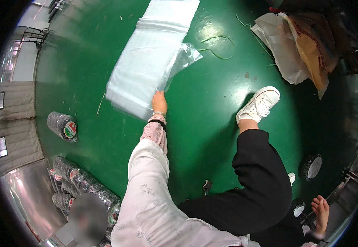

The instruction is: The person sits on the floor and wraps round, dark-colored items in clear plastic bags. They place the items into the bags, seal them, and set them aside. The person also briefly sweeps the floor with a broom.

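A long stack of clear plastic bags (pixel 145 61) lies on the green floor at the upper middle of the head view. Its near right edge is gripped by my left hand (pixel 159 103), which has a bracelet and a black band at the wrist. One bag's loose corner (pixel 188 57) sticks out to the right of the stack. Far from the stack, at the lower right, my right hand (pixel 320 208) is raised with fingers slightly curled and nothing seen in it.
Wrapped black rolls (pixel 89 182) are piled at the lower left, beside a person with a blurred head; another wrapped roll (pixel 62 126) lies above. A green strap loop (pixel 219 48) and woven sacks (pixel 293 46) lie at the upper right. More rolls (pixel 311 166) stand at the right.
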Action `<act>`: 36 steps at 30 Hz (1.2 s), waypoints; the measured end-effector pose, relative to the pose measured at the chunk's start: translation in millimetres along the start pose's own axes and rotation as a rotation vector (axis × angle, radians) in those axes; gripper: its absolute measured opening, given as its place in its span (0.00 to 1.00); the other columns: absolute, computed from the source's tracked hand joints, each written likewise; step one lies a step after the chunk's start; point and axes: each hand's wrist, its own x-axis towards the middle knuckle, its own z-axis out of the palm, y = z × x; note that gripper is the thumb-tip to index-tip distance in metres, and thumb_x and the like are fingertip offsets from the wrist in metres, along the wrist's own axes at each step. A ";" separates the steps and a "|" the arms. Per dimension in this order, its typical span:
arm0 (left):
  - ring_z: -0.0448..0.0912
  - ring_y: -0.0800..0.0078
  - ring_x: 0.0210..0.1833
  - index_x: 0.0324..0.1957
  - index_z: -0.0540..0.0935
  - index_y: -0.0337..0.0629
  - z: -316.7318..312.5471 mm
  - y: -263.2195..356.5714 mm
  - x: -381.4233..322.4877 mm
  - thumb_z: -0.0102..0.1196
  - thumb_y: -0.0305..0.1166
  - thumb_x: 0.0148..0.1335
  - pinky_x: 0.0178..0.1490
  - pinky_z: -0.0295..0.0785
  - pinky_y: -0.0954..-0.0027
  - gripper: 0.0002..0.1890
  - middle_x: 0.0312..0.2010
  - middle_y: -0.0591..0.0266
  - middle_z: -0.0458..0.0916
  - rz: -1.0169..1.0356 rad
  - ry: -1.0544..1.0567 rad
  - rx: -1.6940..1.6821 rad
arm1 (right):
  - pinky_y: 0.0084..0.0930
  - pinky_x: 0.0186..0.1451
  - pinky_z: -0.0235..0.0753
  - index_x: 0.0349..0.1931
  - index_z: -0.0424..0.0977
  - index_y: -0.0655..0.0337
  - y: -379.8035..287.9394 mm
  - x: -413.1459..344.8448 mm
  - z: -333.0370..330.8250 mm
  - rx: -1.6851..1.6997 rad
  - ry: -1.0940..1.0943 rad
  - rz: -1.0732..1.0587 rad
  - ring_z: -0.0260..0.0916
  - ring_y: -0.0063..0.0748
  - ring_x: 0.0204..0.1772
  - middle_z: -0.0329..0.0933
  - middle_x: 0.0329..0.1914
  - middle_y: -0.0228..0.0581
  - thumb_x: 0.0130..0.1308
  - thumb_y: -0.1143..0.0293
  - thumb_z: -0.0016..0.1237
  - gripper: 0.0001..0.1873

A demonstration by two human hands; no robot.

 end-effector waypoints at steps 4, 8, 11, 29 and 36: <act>0.78 0.48 0.47 0.46 0.79 0.40 2.6 -2.7 -15.4 0.56 0.27 0.65 0.49 0.76 0.50 0.08 0.44 0.51 0.78 0.121 0.279 0.019 | 0.17 0.49 0.78 0.66 0.70 0.62 4.8 -1.5 9.9 -0.043 -0.010 0.001 0.80 0.22 0.48 0.82 0.52 0.36 0.81 0.56 0.45 0.23; 0.81 0.44 0.42 0.44 0.75 0.38 -21.7 23.9 -21.2 0.51 0.33 0.72 0.43 0.76 0.45 0.08 0.41 0.48 0.82 -0.104 0.120 0.023 | 0.17 0.50 0.78 0.66 0.70 0.63 6.0 -17.4 18.7 -0.069 -0.032 -0.033 0.81 0.22 0.49 0.82 0.54 0.37 0.81 0.57 0.45 0.23; 0.81 0.41 0.34 0.46 0.73 0.36 -67.5 94.3 -18.6 0.48 0.34 0.75 0.37 0.75 0.43 0.10 0.33 0.49 0.84 0.097 0.095 -0.321 | 0.22 0.56 0.78 0.67 0.70 0.65 7.2 -35.4 27.2 -0.020 -0.042 -0.056 0.80 0.26 0.53 0.82 0.56 0.42 0.81 0.60 0.45 0.22; 0.70 0.85 0.18 0.49 0.76 0.35 -427.6 479.4 -364.7 0.58 0.33 0.74 0.23 0.65 0.81 0.11 0.23 0.71 0.77 0.637 -1.029 -1.582 | 0.38 0.76 0.65 0.70 0.66 0.64 34.9 -175.1 136.1 0.328 0.055 -1.153 0.66 0.41 0.73 0.68 0.71 0.48 0.64 0.71 0.65 0.35; 0.82 0.77 0.35 0.55 0.73 0.35 -447.7 481.8 -494.3 0.52 0.34 0.77 0.39 0.78 0.75 0.14 0.36 0.62 0.81 0.597 -1.054 -1.646 | 0.24 0.48 0.82 0.40 0.77 0.69 173.0 -261.0 118.2 0.932 -0.052 -1.020 0.82 0.26 0.43 0.79 0.40 0.35 0.76 0.65 0.54 0.13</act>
